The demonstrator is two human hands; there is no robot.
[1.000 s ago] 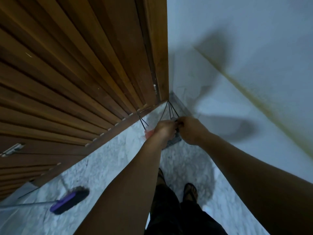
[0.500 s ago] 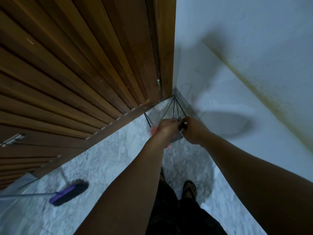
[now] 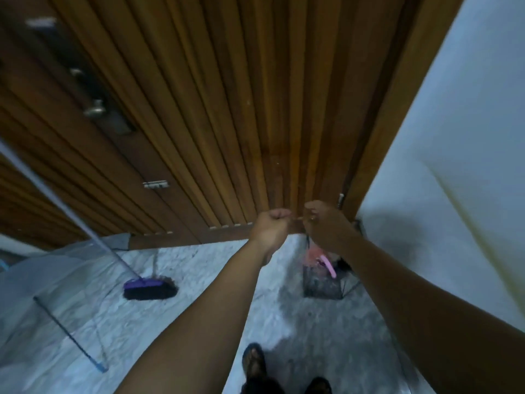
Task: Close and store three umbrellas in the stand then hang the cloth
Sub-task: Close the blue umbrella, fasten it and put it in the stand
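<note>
Against the foot of the slatted wooden door (image 3: 227, 109), both hands are raised close together: the left hand (image 3: 271, 227) is clenched in a fist, the right hand (image 3: 324, 226) curled, though what they pinch is too blurred to tell. Below them the wire umbrella stand (image 3: 322, 282) sits in the corner by the white wall (image 3: 454, 166), a pink handle (image 3: 329, 265) poking out. A transparent open umbrella (image 3: 56, 294) and a purple broom (image 3: 149, 288) lie on the marble floor (image 3: 227, 280) to the left.

Dim indoor light, motion blur throughout, wide-angle bending at the edges, soft shadow on the wall (image 3: 397, 240).
</note>
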